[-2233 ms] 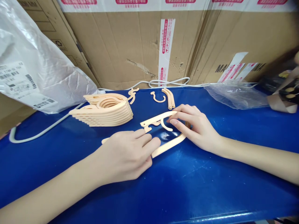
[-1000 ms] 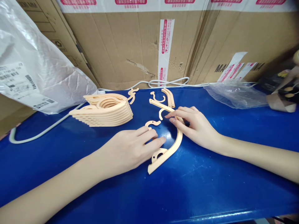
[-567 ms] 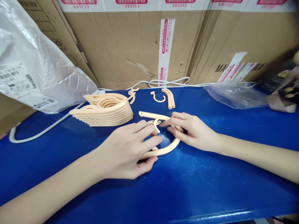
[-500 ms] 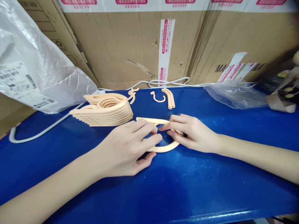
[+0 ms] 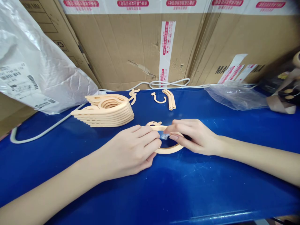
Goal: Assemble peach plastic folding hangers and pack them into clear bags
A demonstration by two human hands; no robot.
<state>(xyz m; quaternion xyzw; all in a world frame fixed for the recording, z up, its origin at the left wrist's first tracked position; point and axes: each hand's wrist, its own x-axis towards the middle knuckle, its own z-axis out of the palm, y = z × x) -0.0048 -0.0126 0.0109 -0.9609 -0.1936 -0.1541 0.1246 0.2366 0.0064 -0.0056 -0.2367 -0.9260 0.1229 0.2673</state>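
Between my hands lies a peach-coloured plastic folding hanger, its curved arms making a near-closed loop above the blue table. My left hand is closed on the loop's left side, its fingers curled over and hiding that part. On the right side, my right hand grips the loop with thumb and fingers. A hook-shaped piece shows just behind the loop; whether it is joined to the hanger I cannot tell. A neat stack of folded hangers in the same colour lies beyond my left hand.
Behind the hands, a loose hook and two curved hanger arms rest on the blue table. More small hooks lie by the stack. Cardboard boxes, a white cable and plastic bags line the back.
My left fingers have closed more tightly over the hanger. The straight arm at its far side has moved out of sight, and the hook-shaped piece now shows. My right hand has shifted slightly.
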